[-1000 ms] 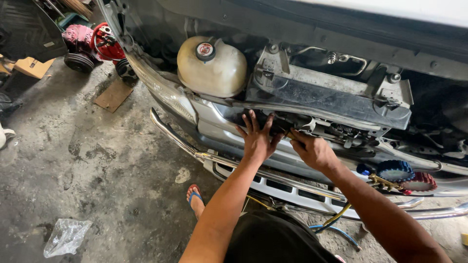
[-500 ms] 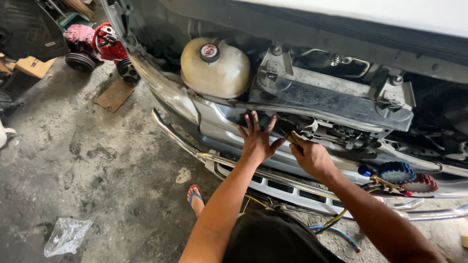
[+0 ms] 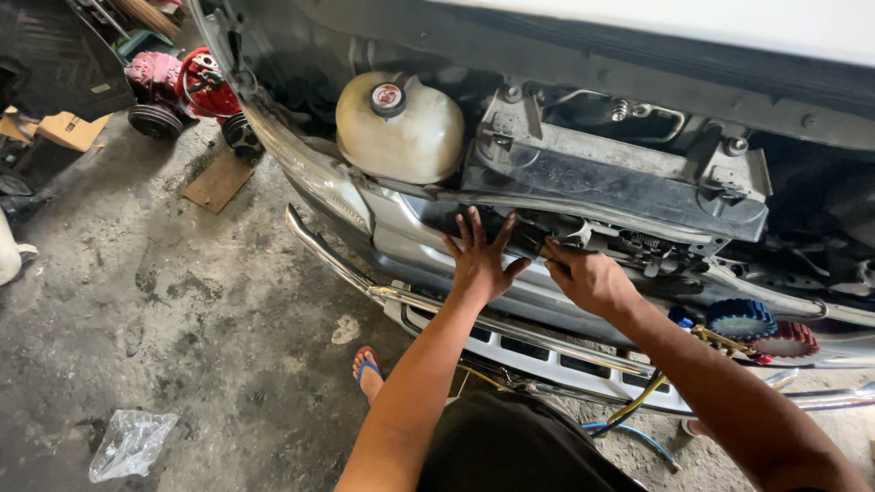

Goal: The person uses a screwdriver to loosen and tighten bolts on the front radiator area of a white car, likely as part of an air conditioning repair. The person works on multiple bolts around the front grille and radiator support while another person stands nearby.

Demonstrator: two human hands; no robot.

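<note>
Right hand (image 3: 591, 278) grip pinched on a small dark part (image 3: 550, 248) w/ wiring behind the grille; left hand (image 3: 480, 264) splayed flat, fingers apart, on the silver front panel (image 3: 410, 239). Risk: part could slip into the gap if pinch loosens, judging by the angle

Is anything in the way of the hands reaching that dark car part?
Nothing visible blocks them. The left hand lies spread flat on the dark panel, and the right hand already grips something small at it.
</note>
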